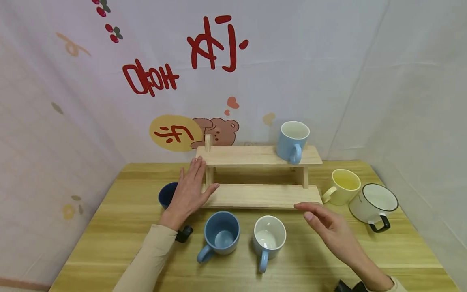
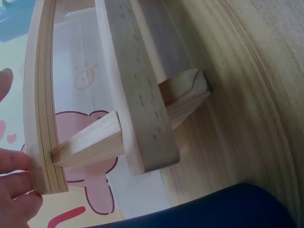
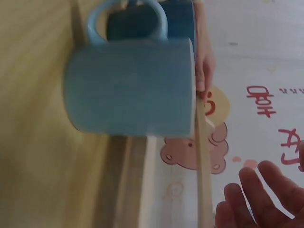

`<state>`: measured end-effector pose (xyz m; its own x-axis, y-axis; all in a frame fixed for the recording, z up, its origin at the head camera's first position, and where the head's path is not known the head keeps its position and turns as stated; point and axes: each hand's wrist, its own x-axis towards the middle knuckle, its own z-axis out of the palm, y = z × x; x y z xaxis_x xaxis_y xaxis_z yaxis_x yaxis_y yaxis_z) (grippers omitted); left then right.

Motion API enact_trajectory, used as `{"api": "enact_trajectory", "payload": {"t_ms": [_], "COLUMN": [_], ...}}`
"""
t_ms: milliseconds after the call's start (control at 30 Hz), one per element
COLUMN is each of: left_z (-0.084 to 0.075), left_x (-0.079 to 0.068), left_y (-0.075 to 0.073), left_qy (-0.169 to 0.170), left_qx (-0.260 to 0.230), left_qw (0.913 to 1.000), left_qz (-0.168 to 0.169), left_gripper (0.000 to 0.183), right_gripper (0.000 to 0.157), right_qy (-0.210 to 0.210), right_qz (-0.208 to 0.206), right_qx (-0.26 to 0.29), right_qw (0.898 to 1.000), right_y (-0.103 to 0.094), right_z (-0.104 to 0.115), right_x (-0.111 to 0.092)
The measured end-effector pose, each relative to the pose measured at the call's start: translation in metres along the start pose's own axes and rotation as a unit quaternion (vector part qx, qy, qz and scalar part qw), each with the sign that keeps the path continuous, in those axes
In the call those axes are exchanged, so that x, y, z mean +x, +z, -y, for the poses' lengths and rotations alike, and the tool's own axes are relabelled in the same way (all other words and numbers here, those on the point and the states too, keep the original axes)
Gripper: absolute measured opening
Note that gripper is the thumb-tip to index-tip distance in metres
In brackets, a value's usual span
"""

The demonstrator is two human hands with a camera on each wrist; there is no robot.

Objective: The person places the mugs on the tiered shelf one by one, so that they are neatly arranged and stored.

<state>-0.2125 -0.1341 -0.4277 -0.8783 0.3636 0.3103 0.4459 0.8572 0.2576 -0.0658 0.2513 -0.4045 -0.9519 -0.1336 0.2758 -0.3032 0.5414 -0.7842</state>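
Note:
A two-tier wooden rack (image 1: 244, 155) stands at the back of the table, a light blue mug (image 1: 286, 147) on the right of its top board. My left hand (image 1: 187, 190) rests on the left end of that board, fingers extended; in the left wrist view its fingertips (image 2: 16, 164) touch the board's end. Holding nothing, my right hand (image 1: 333, 233) hovers by the lower board's right end, fingers slightly bent. Between the hands, in front of the rack, stand a blue mug (image 1: 221, 235) and a light blue mug with white inside (image 1: 269, 237).
Left of the rack, a dark blue mug (image 1: 166, 196) is partly hidden by my left hand. On the right stand a pale yellow mug (image 1: 341, 190) and a white mug with black rim and handle (image 1: 372, 205). A printed cloth (image 1: 310, 73) hangs behind the table.

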Motion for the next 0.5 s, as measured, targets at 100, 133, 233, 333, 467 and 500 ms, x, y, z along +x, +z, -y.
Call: {"api": "enact_trajectory", "payload": {"t_ms": [100, 133, 233, 333, 467, 500], "left_z": [-0.001, -0.002, -0.002, -0.002, -0.003, -0.003], "left_x": [0.001, 0.001, 0.001, 0.001, 0.001, 0.000], "left_y": [-0.003, -0.003, -0.003, -0.002, -0.003, -0.003], "left_qy": [0.001, 0.001, 0.002, 0.004, 0.001, -0.001], "left_qx": [-0.001, -0.002, -0.002, -0.001, 0.003, 0.003], "left_qw": [1.0000, 1.0000, 1.0000, 1.0000, 1.0000, 1.0000], "left_qz": [-0.002, -0.001, -0.001, -0.002, -0.002, -0.001], "left_gripper": [0.088, 0.089, 0.088, 0.089, 0.089, 0.089], "right_gripper": [0.028, 0.028, 0.030, 0.030, 0.030, 0.031], "right_qy": [-0.001, 0.000, 0.010, 0.025, 0.036, 0.036], "right_qz": [0.022, 0.029, 0.058, 0.098, 0.163, 0.178], "right_qx": [0.007, 0.013, 0.052, 0.103, 0.161, 0.172], "right_qw": [1.000, 1.000, 0.997, 0.990, 0.973, 0.968], "right_y": [0.005, 0.007, 0.013, 0.021, 0.029, 0.031], "right_z": [-0.001, -0.001, -0.005, -0.011, -0.018, -0.019], "right_x": [-0.018, -0.024, -0.040, -0.051, -0.054, -0.054]}}
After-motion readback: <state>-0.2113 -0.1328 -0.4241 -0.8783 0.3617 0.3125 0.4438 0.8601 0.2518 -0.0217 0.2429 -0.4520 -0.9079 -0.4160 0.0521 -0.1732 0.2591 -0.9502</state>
